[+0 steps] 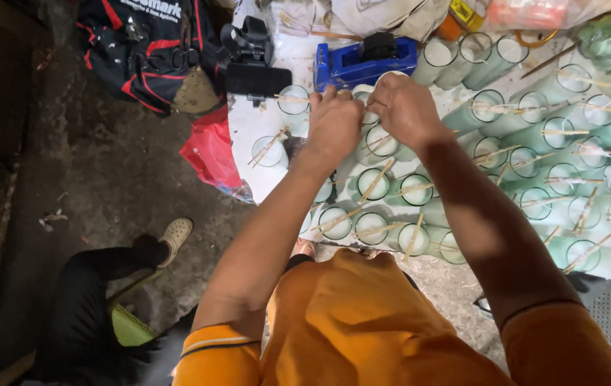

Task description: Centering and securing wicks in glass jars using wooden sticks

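Left hand and right hand: both pinched together over one white-filled green glass candle jar, just below the blue plastic tape dispenser; what they grasp cannot be told.

Glasses packed tight, sticks across.

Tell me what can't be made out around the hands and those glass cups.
- Head view: the glass cup both hands work on is covered by the left hand and right hand.
- Fingers curl under; their grip is unclear.
- Rows of cups are cut off at the right edge.
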